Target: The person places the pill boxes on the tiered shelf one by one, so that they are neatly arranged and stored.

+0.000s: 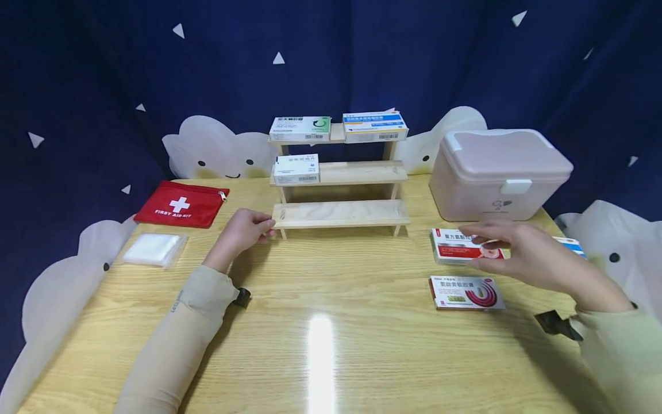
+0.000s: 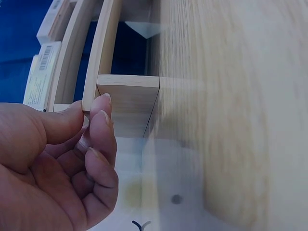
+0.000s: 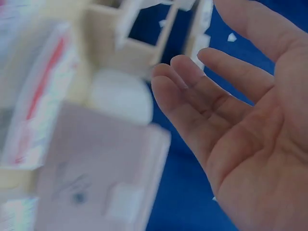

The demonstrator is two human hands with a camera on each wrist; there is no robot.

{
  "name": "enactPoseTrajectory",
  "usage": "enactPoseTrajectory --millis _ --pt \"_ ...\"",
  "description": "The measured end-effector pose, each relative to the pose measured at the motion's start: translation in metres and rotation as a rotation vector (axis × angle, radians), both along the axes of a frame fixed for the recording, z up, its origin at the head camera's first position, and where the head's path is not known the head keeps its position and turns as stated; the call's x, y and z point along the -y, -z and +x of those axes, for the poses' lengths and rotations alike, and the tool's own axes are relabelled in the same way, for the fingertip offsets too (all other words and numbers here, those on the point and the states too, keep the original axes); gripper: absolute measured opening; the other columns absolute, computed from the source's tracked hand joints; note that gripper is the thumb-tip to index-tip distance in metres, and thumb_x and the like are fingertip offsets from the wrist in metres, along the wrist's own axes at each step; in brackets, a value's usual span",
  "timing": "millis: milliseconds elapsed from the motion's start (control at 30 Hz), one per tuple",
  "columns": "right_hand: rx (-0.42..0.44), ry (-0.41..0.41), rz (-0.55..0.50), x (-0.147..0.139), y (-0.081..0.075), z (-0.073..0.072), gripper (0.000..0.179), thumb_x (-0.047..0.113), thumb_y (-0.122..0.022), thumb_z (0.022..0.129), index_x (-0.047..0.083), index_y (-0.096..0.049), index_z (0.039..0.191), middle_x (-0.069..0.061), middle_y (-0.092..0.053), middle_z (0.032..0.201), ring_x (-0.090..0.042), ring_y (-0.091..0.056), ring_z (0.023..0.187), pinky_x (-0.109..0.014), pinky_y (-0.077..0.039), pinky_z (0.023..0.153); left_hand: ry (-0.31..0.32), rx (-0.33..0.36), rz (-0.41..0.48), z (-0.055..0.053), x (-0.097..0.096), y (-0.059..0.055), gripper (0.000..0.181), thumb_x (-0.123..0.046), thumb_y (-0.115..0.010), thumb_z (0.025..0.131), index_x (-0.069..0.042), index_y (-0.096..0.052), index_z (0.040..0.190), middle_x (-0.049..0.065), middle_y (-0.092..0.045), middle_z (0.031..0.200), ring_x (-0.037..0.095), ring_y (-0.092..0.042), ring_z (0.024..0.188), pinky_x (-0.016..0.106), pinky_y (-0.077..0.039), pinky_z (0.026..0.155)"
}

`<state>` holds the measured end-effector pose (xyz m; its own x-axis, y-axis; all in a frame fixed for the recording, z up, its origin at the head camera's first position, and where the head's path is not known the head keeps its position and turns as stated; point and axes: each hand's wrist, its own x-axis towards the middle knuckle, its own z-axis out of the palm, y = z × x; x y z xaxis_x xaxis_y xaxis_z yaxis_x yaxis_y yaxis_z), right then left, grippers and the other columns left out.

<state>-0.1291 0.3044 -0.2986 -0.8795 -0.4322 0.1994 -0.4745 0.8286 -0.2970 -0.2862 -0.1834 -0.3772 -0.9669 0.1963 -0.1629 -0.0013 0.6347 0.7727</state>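
Note:
My left hand [image 1: 245,234] pinches the left end of the lowest board on a three-step wooden shelf [image 1: 341,214], thumb on top and fingers below in the left wrist view. A white-and-green medicine box [image 1: 300,129] and a white-and-blue one [image 1: 374,126] sit on the top step, and a white medicine box [image 1: 297,169] on the middle step. Over a red-and-white medicine box [image 1: 449,244] hovers my right hand [image 1: 538,259], its fingers spread and nothing held in the right wrist view. Nearer me lies a white medicine box with a pink arc design [image 1: 466,292].
A pale pink lidded medicine case [image 1: 496,184] stands at the back right. Another blue-and-white box [image 1: 571,247] shows partly behind my right hand. On the left lie a red first aid pouch [image 1: 181,204] and a clear packet with white contents [image 1: 153,249].

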Motion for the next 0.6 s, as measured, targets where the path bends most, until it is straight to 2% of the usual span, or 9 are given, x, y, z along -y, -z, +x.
enactPoseTrajectory --millis 200,300,467,600 --pt "0.126 0.110 -0.024 -0.036 0.043 0.025 0.056 0.029 -0.083 0.082 0.011 -0.064 0.132 -0.006 -0.068 0.117 -0.014 -0.065 0.097 -0.029 -0.055 0.078 -0.019 0.009 0.007 0.001 0.002 0.002 0.031 -0.014 -0.059 0.101 0.006 -0.064 0.125 0.015 -0.073 0.094 0.019 -0.065 0.080 0.032 -0.057 0.077" --pt "0.167 0.114 -0.076 -0.050 0.062 0.032 0.060 0.027 -0.083 0.082 0.007 -0.061 0.134 -0.011 -0.067 0.120 -0.013 -0.065 0.099 -0.028 -0.055 0.077 -0.026 0.014 0.008 0.001 0.001 0.002 0.030 -0.013 -0.059 0.101 0.005 -0.064 0.124 0.015 -0.073 0.094 0.019 -0.064 0.079 0.033 -0.056 0.077" --pt "0.110 0.080 -0.117 -0.064 0.087 0.039 0.066 0.020 -0.088 0.075 0.002 -0.061 0.133 -0.017 -0.062 0.125 -0.008 -0.063 0.097 -0.024 -0.056 0.073 -0.027 0.011 0.009 0.000 0.000 0.002 0.029 -0.014 -0.059 0.101 0.005 -0.065 0.123 0.012 -0.072 0.090 0.017 -0.063 0.076 0.032 -0.055 0.074" --pt "0.098 0.078 -0.122 -0.070 0.098 0.041 0.071 0.020 -0.089 0.074 0.001 -0.058 0.135 -0.020 -0.057 0.127 -0.004 -0.059 0.096 -0.020 -0.055 0.072 -0.025 0.006 0.014 -0.001 -0.001 0.002 0.028 -0.013 -0.060 0.101 0.005 -0.066 0.121 0.010 -0.072 0.087 0.016 -0.063 0.073 0.031 -0.055 0.071"
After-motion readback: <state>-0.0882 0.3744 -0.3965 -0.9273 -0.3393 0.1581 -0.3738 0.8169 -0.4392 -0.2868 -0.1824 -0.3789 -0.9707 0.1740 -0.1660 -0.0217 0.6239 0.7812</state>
